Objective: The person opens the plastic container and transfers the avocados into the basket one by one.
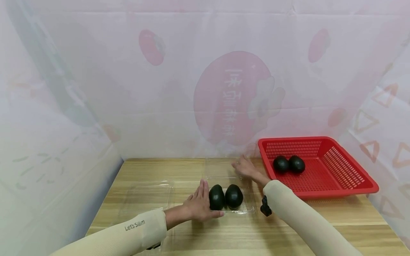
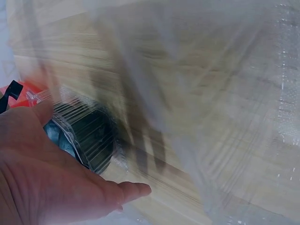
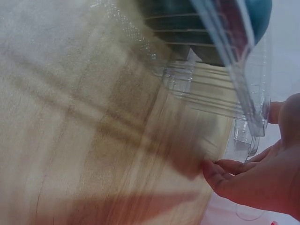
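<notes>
Two dark green avocados (image 1: 234, 196) sit side by side in a clear plastic clamshell box (image 1: 248, 206), whose lid (image 1: 219, 167) stands raised at the back. My left hand (image 1: 200, 206) rests along the box's left side, fingers straight and thumb spread across the front. In the left wrist view, the left palm (image 2: 56, 173) lies beside the ribbed wall of the box. At the lid's right side, my right hand (image 1: 246, 168) holds the clear plastic edge between thumb and fingers. In the right wrist view, the right hand's fingers (image 3: 229, 176) curve beneath that edge.
A red perforated basket (image 1: 336, 177) stands at the right with two more avocados (image 1: 289, 164) in its left part. Another clear plastic box (image 1: 147, 197) lies on the left of the wooden table (image 1: 105, 220). A printed cloth (image 1: 176, 124) hangs behind the table.
</notes>
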A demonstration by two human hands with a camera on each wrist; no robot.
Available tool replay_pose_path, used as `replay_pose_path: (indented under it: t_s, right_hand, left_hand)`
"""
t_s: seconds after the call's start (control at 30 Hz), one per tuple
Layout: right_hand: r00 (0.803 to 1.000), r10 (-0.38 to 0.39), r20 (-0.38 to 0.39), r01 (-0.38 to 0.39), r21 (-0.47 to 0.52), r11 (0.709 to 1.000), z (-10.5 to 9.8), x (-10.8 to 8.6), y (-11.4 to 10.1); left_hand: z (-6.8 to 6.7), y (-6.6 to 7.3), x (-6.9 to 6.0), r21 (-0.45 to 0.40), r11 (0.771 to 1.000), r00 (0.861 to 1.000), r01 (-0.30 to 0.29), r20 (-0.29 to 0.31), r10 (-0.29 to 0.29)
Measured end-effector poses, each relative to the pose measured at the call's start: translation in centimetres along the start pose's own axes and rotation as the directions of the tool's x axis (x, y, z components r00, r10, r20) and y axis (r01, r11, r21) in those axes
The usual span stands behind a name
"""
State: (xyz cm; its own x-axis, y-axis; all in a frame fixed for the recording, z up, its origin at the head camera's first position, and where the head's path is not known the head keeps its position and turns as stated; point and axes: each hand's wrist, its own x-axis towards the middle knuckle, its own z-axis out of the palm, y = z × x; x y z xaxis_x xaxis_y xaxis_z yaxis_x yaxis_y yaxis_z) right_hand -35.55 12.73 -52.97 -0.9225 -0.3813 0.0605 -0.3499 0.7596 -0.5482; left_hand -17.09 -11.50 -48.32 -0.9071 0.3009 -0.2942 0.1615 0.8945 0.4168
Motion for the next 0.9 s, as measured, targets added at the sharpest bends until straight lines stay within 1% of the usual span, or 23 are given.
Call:
replay_pose_path:
  t_s: [0.1, 0.13, 0.17, 0.23, 0.27, 0.37, 0.4, 0.47, 0.5, 0.7, 0.73, 0.9]
  right_hand:
    - [1.000, 0.012, -0.006, -0.012, -0.025, 1.000, -0.2, -0.3, -0.7]
    - [1.000, 0.026, 0.007, -0.025, -0.024, 0.999, -0.4, -0.4, -1.0]
    - [1.000, 0.023, 0.007, -0.023, -0.020, 1.000, -0.1, -0.2, -0.7]
    - [0.999, 0.049, 0.003, -0.049, -0.008, 0.999, 0.4, 0.2, -0.1]
    - [0.997, 0.072, 0.014, -0.072, 0.009, 0.997, 0.8, 0.6, 0.5]
    - [0.996, 0.087, 0.007, -0.087, 0.027, 0.996, 2.3, 1.9, 2.7]
    - [0.994, 0.111, 0.017, -0.112, 0.036, 0.993, 2.3, 2.0, 2.7]
    - [0.994, 0.107, 0.018, -0.108, 0.041, 0.993, 2.7, 2.5, 3.2]
    - [0.995, 0.102, 0.017, -0.103, 0.041, 0.994, 2.6, 2.4, 3.0]
    - [0.996, 0.085, 0.005, -0.085, 0.042, 0.995, 3.0, 2.9, 3.4]
    - [0.998, 0.068, 0.006, -0.069, 0.043, 0.997, 3.2, 3.1, 3.8]
    - [0.999, 0.036, -0.034, -0.036, 0.014, 0.999, 3.8, 3.6, 4.4]
  left_hand:
    - [-0.1, -0.1, 0.0, -0.019, 1.000, 1.000, -0.021, 0.001, 0.021]
    - [-0.1, -0.1, -0.1, -0.024, 0.999, 1.000, -0.028, 0.002, 0.028]
    - [-0.2, 0.0, -0.1, -0.027, 0.999, 0.999, -0.033, 0.004, 0.033]
    - [-0.1, -0.1, 0.0, -0.036, 0.998, 0.999, -0.042, 0.008, 0.042]
    - [0.0, -0.2, 0.1, -0.040, 0.998, 0.999, -0.042, 0.010, 0.043]
    - [0.4, -0.6, 0.5, -0.042, 0.998, 0.999, -0.046, 0.009, 0.046]
    - [0.7, -0.9, 0.8, -0.046, 0.998, 0.999, -0.047, 0.007, 0.048]
    - [0.9, -1.0, 0.9, -0.043, 0.998, 0.999, -0.049, 0.002, 0.049]
    - [0.8, -1.0, 0.8, -0.041, 0.998, 0.999, -0.050, 0.000, 0.050]
    - [0.7, -0.8, 0.4, -0.007, 0.998, 0.998, -0.061, -0.020, 0.061]
    - [0.7, -0.8, 0.3, -0.001, 0.998, 0.998, -0.062, -0.022, 0.062]
    - [0.7, -1.0, 0.4, 0.008, 0.998, 0.998, -0.064, -0.023, 0.064]
